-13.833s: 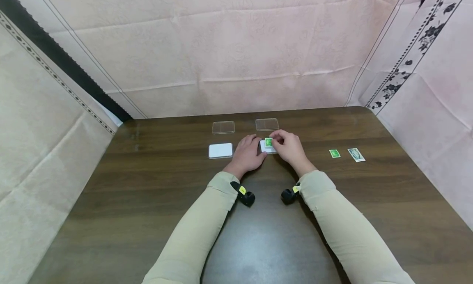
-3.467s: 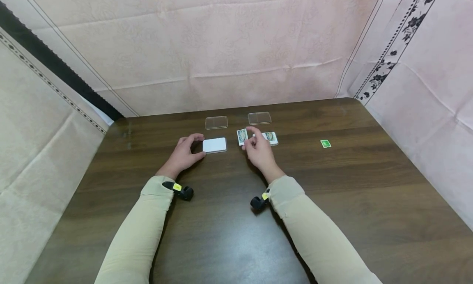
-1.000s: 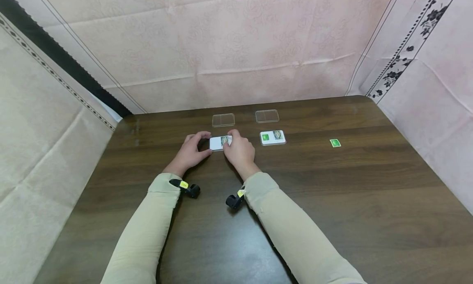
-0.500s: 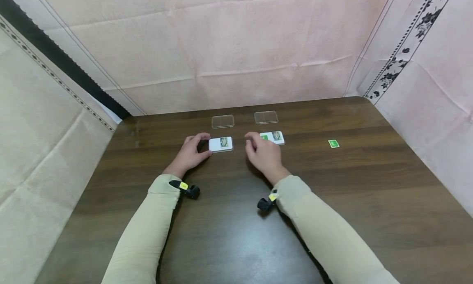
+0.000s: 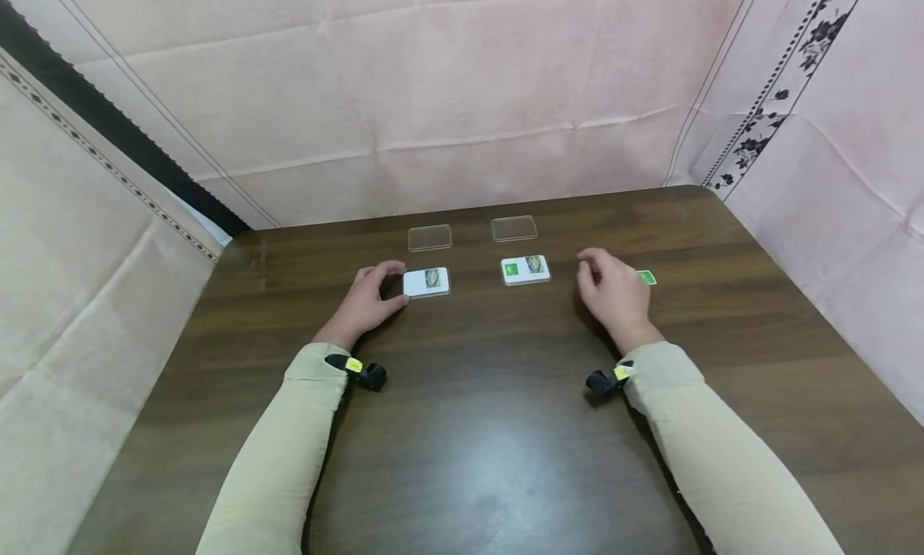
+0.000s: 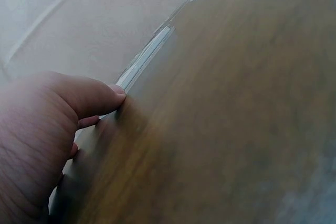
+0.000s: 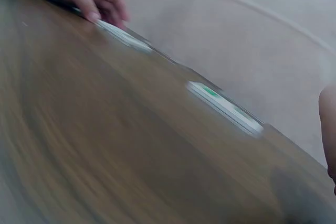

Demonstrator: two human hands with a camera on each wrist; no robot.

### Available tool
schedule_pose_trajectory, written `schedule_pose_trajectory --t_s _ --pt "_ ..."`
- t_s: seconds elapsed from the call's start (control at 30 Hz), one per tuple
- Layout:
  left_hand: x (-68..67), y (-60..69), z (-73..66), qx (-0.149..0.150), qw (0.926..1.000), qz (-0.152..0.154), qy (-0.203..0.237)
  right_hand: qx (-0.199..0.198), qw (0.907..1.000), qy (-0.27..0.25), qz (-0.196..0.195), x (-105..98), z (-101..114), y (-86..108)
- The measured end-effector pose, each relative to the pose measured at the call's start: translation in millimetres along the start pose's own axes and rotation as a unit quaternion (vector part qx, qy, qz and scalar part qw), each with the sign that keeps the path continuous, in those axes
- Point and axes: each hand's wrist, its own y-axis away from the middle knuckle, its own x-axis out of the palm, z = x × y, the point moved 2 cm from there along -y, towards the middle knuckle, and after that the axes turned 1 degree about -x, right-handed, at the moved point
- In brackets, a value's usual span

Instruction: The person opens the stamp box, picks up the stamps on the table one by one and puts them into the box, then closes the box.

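Note:
My left hand holds the left end of a flat white case, thumb at its near corner and forefinger at its far one. A stamp with a dark oval picture lies on that case's right half. A second white case to the right bears a small green stamp on its left and another oval-picture stamp on its right. My right hand, fingers loosely bent and nothing seen in them, is over the table beside a loose green stamp, which it partly covers.
Two clear plastic lids lie behind the cases, near the far edge of the brown wooden table. Pale cloth hangs around the table's back and sides. A small wrist camera sits at each cuff.
The oval-picture stamp from the right side went onto the left case, and the right hand let go of it. That hand then moved right, past the second case. The left hand stayed at its case.

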Motion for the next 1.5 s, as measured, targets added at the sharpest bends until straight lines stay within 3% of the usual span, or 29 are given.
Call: schedule_pose_trajectory --t_s 0.13,0.27,0.43,0.73,1.03,1.5 --pt "0.0 0.5 0.1 -0.002 1.0 0.001 0.0 0.069 0.9961 0.029 0.047 -16.8 -30.6 0.4" --pt "-0.1 0.9 -0.2 -0.003 1.0 0.001 0.0 0.134 0.9841 0.049 0.106 -34.3 -58.8 2.2" --pt "-0.8 0.9 -1.3 -0.004 1.0 0.002 -0.002 0.176 0.9726 0.059 0.14 -47.0 -79.6 6.3" --pt "-1.2 -0.1 -3.0 -0.004 1.0 0.002 -0.002 0.175 0.9665 0.068 0.175 -46.7 -86.5 9.5" --pt "-0.6 0.8 -1.1 -0.007 1.0 0.004 0.0 0.193 0.9627 0.068 0.177 -46.8 -79.6 7.4" --pt "-1.7 2.3 -2.6 -0.008 1.0 0.003 0.001 0.203 0.9632 -0.005 0.176 -41.4 -87.4 5.3"
